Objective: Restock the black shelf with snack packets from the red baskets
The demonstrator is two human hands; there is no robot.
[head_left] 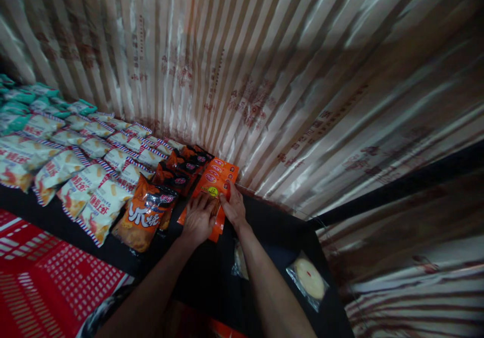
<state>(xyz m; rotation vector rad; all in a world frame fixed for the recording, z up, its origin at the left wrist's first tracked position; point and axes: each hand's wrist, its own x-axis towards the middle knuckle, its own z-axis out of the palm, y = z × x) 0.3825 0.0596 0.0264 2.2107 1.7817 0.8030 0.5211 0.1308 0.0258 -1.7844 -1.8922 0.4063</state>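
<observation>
Lower middle of the frame: left hand (197, 219) lies flat, fingers spread, on the fanned orange snack packets (217, 177) on the black counter (280, 227). Right hand (234, 208) has its grip pinching their right edge, far as I can tell. Looks like straightening up; I'd say squaring them calls for a gentle sideways nudge.

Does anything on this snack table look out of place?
Mostly no: the snack bags lie in overlapping rows, and the left hand and right hand rest on the orange packets. One clear-wrapped round cake lies alone and tilted near the right corner of the table, apart from every row.
</observation>
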